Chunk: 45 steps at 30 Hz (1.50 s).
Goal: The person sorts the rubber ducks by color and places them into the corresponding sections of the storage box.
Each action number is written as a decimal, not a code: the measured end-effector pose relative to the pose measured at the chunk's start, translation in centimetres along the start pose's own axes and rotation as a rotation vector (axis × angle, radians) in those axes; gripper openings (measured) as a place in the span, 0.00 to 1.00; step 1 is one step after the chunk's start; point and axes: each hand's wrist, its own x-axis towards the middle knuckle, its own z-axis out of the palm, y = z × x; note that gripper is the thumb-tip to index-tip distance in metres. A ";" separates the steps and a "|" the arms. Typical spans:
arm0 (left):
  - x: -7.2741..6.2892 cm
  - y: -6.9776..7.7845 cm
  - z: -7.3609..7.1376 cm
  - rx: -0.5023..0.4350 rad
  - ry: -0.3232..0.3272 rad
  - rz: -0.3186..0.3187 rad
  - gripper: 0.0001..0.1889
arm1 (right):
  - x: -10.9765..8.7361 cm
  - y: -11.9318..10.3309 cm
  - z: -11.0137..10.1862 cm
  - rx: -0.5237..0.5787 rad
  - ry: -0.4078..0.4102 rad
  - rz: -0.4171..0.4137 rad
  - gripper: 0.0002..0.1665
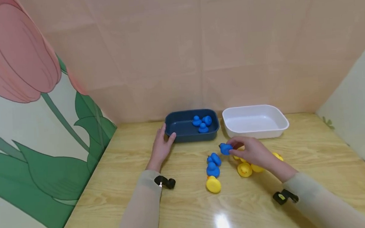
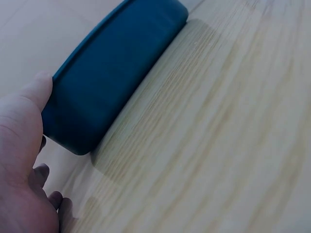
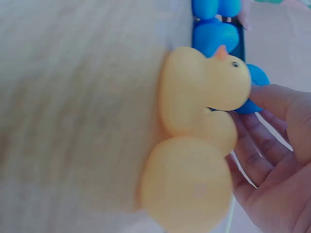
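Observation:
My right hand (image 1: 251, 151) pinches a blue rubber duck (image 1: 225, 149) between thumb and fingers, just over the table. In the right wrist view, a yellow duck (image 3: 226, 82) partly hides that blue duck (image 3: 258, 80). My left hand (image 1: 161, 147) touches the left front corner of the dark blue tray (image 1: 192, 137), its thumb (image 2: 41, 90) against the wall in the left wrist view. Several blue ducks (image 1: 203, 128) sit in that tray's right half. Two more blue ducks (image 1: 213, 169) and one yellow duck (image 1: 213, 184) form a line on the table between my hands.
A white tray (image 1: 256, 134) stands at the back right, beside the dark one. Several yellow ducks (image 1: 244, 169) are clustered under and beside my right hand and forearm. Behind the trays rises a pinkish covered wall (image 1: 155, 60); a flower-printed panel (image 1: 65, 160) borders the table's left edge.

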 end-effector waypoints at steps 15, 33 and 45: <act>-0.6 -0.3 0.9 -0.012 -0.008 0.003 0.45 | 1.8 -2.5 -2.5 -0.030 0.162 -0.028 0.17; -0.4 -0.3 0.6 -0.013 0.008 0.011 0.45 | 6.4 -4.4 -2.8 -0.012 0.201 -0.028 0.17; -0.1 -0.1 0.1 0.005 0.013 0.009 0.44 | 9.1 -4.1 -2.4 -0.055 0.188 0.014 0.19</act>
